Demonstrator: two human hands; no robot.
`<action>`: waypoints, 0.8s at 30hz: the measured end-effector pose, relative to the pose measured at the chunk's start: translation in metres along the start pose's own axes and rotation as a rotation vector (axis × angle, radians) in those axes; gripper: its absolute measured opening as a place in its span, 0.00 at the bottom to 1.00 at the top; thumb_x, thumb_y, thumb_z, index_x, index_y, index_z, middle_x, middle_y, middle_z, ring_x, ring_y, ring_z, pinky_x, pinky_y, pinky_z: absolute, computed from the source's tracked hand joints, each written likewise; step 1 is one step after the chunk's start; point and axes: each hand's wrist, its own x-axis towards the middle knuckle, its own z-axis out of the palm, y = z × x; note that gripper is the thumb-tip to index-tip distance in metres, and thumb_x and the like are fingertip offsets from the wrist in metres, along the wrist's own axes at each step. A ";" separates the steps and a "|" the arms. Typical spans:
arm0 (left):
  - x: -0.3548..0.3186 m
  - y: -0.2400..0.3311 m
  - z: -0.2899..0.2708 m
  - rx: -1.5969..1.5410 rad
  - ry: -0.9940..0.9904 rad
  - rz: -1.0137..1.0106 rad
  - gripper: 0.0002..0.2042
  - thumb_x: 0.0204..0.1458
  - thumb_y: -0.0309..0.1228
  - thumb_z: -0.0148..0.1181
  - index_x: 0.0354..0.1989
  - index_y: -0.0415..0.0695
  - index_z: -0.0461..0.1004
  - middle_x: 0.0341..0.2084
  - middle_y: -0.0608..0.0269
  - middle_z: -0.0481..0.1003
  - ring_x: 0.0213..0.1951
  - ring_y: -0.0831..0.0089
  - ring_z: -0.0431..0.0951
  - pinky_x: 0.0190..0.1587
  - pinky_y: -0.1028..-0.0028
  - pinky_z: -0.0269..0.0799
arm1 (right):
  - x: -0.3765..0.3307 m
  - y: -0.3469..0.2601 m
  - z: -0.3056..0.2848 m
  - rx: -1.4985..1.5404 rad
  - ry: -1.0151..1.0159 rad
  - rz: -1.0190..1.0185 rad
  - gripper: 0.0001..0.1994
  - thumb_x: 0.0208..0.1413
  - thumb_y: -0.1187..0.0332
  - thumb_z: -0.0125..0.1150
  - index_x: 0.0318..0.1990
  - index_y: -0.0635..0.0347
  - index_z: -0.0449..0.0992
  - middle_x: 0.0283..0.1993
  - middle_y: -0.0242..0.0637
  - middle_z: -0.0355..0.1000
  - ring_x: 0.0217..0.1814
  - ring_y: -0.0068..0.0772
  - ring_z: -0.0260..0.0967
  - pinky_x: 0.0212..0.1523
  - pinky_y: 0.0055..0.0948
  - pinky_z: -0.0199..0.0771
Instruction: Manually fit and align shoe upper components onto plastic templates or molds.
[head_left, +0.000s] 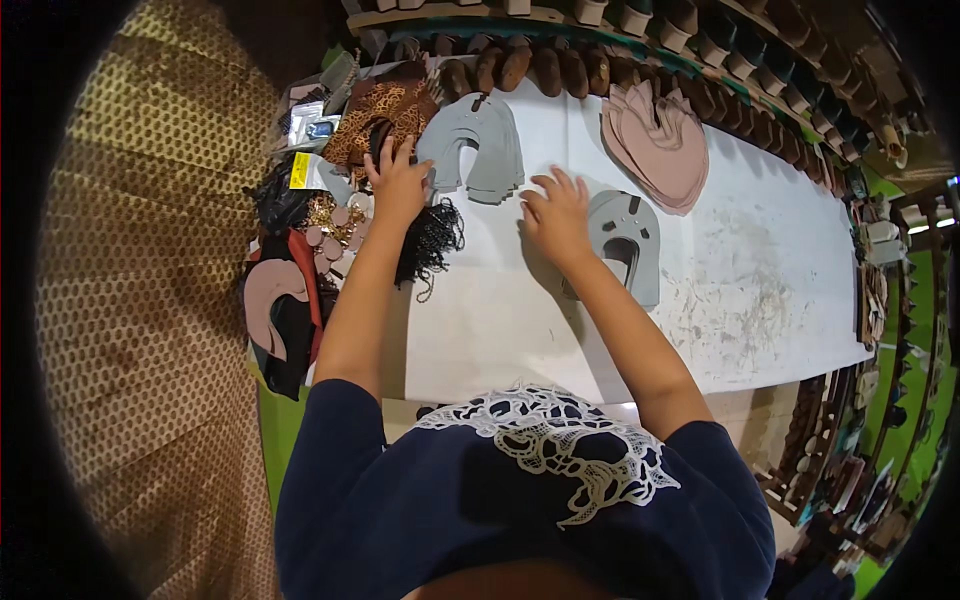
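Observation:
My left hand has its fingers apart, by the left edge of a stack of grey U-shaped shoe upper pieces and the leopard-print material; whether it touches either I cannot tell. Below that hand lies a bundle of black beaded strands. My right hand is spread over the white table, holding nothing. Just right of it is a second set of grey upper pieces with dark tabs and small cut-outs, partly covered by my forearm. Farther right lies a fanned stack of pink upper pieces.
Shoe lasts line the table's far edge, with racks behind. At the left are pink discs and gold bits, a yellow-labelled packet, black plastic and a curved pink piece. A patterned brown covering hangs at far left.

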 end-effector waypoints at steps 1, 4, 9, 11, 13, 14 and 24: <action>0.002 -0.008 0.004 0.005 0.003 -0.005 0.13 0.41 0.33 0.63 0.39 0.60 0.79 0.58 0.62 0.63 0.62 0.57 0.54 0.60 0.40 0.41 | 0.007 -0.003 0.015 0.005 -0.052 -0.031 0.09 0.49 0.64 0.58 0.39 0.47 0.76 0.50 0.32 0.67 0.63 0.43 0.55 0.62 0.58 0.46; 0.009 -0.022 0.009 0.057 0.005 0.161 0.11 0.38 0.33 0.65 0.34 0.60 0.80 0.58 0.65 0.63 0.62 0.59 0.54 0.60 0.41 0.42 | 0.021 -0.012 0.041 0.019 -0.077 -0.014 0.09 0.49 0.66 0.58 0.38 0.49 0.77 0.49 0.33 0.67 0.63 0.41 0.54 0.63 0.56 0.45; 0.021 -0.031 0.016 -0.023 -0.018 0.288 0.07 0.36 0.33 0.65 0.27 0.56 0.79 0.57 0.69 0.64 0.61 0.63 0.56 0.61 0.43 0.41 | 0.031 -0.011 0.057 -0.043 -0.110 -0.013 0.09 0.47 0.67 0.59 0.38 0.47 0.76 0.47 0.31 0.67 0.63 0.40 0.55 0.62 0.56 0.47; 0.021 -0.035 0.018 -0.040 -0.020 0.304 0.06 0.36 0.34 0.65 0.26 0.56 0.79 0.56 0.69 0.64 0.61 0.63 0.56 0.61 0.43 0.41 | 0.034 -0.011 0.057 -0.098 -0.099 -0.043 0.09 0.46 0.65 0.60 0.37 0.45 0.76 0.45 0.29 0.67 0.62 0.40 0.56 0.61 0.57 0.48; 0.023 -0.039 0.020 -0.044 0.037 0.377 0.05 0.38 0.33 0.64 0.26 0.53 0.78 0.55 0.68 0.65 0.61 0.63 0.57 0.61 0.45 0.41 | 0.037 -0.010 0.054 -0.137 -0.147 -0.068 0.09 0.45 0.66 0.60 0.37 0.46 0.75 0.46 0.28 0.67 0.62 0.38 0.56 0.61 0.56 0.49; 0.024 -0.040 0.020 -0.047 0.066 0.413 0.04 0.39 0.33 0.63 0.26 0.51 0.78 0.54 0.68 0.65 0.60 0.64 0.58 0.61 0.46 0.41 | 0.038 -0.011 0.054 -0.139 -0.148 -0.067 0.09 0.45 0.66 0.60 0.37 0.46 0.75 0.46 0.28 0.67 0.62 0.38 0.56 0.61 0.56 0.49; -0.017 0.011 -0.043 -0.291 0.269 0.343 0.04 0.46 0.32 0.57 0.29 0.49 0.72 0.55 0.67 0.64 0.60 0.63 0.58 0.62 0.50 0.40 | 0.007 -0.010 -0.019 0.031 0.081 -0.135 0.06 0.48 0.69 0.59 0.34 0.54 0.72 0.47 0.33 0.68 0.57 0.40 0.62 0.58 0.47 0.55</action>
